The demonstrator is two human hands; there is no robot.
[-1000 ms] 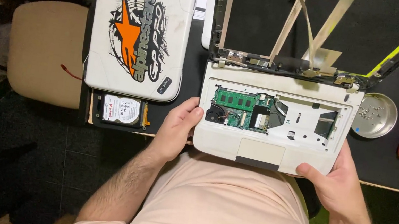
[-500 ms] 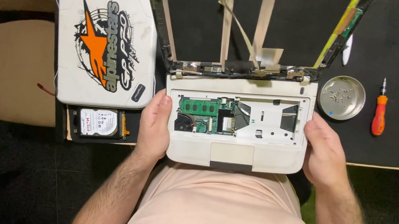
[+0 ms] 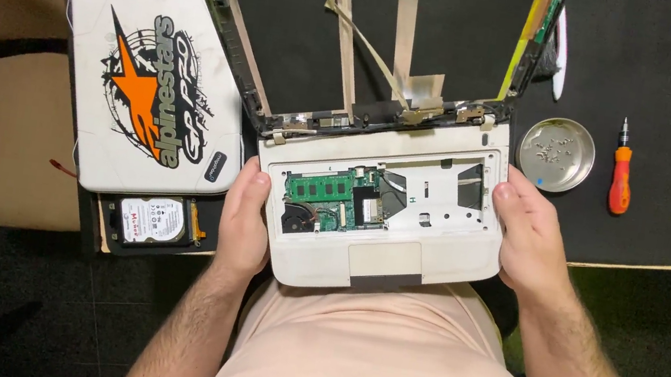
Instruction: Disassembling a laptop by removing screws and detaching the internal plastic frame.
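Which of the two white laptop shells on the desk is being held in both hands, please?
The opened laptop base with the exposed green circuit board, gripped by the left hand and right hand; the stickered lid lies untouched alongside.

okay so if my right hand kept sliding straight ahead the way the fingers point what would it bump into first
Probably the small round metal dish of screws. Your right hand grips the right edge of the white laptop base, fingers pointing away from you, and the dish lies just beyond them. The orange screwdriver lies further right.
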